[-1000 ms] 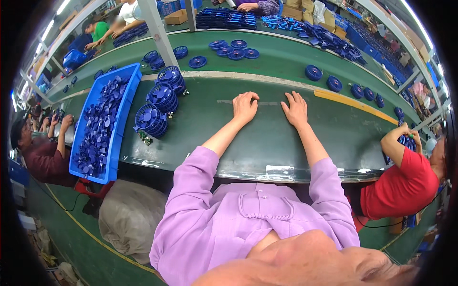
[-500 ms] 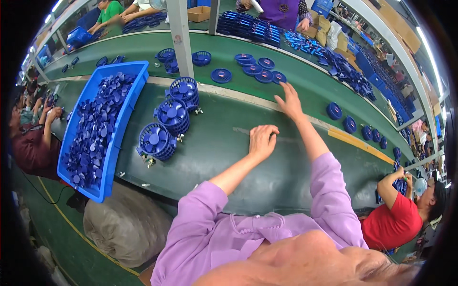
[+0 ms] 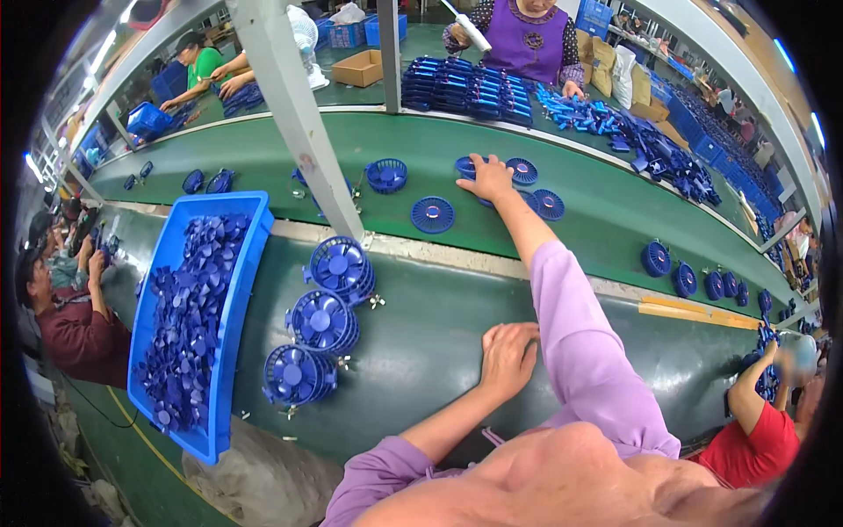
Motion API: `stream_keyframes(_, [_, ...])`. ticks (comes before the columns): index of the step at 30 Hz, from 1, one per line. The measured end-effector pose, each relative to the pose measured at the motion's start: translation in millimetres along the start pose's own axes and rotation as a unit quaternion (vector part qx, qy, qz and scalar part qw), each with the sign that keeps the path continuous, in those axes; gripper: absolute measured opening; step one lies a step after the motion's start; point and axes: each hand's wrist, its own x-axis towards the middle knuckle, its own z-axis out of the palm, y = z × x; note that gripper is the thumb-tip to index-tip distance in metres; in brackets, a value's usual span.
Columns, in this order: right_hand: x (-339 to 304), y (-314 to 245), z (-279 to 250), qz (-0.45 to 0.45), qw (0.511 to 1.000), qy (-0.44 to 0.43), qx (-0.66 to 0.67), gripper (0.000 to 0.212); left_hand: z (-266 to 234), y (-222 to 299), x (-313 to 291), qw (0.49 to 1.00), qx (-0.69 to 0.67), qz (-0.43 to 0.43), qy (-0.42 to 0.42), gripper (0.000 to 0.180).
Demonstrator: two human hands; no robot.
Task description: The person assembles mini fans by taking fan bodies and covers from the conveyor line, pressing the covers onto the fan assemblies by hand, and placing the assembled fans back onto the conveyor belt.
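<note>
On the smooth green belt (image 3: 601,215), we spread our right hand (image 3: 492,181) over round blue plastic grilles (image 3: 549,205), left hand (image 3: 507,361) unclenched, perhaps bracing.

No lettering is showing clearly enough to read. Small pale labels (image 3: 432,213) are sitting at the centres of some round blue covers (image 3: 549,205); a small faded mark (image 3: 306,162) is showing on the post (image 3: 294,105); a round emblem (image 3: 533,40) is adorning the purple apron (image 3: 525,61).
</note>
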Motion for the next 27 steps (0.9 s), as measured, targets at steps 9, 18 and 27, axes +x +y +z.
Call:
stream_keyframes(9, [18.1, 91.2, -0.5, -0.006, 0.977, 0.215, 0.005, 0.066, 1.4, 4.7, 2.8, 1.000, 0.007, 0.011, -0.027, 0.015])
stream_keyframes(18, [-1.2, 122.6, -1.1, 0.062, 0.991, 0.112, 0.050, 0.074, -0.9, 0.2, 4.0, 0.999, 0.028, -0.003, -0.022, 0.015])
stream_keyframes(27, [-67.2, 76.1, -12.9, -0.158, 0.973, 0.091, 0.142, 0.066, -1.2, -0.5, -0.1, 1.000, 0.014, -0.003, -0.019, 0.018])
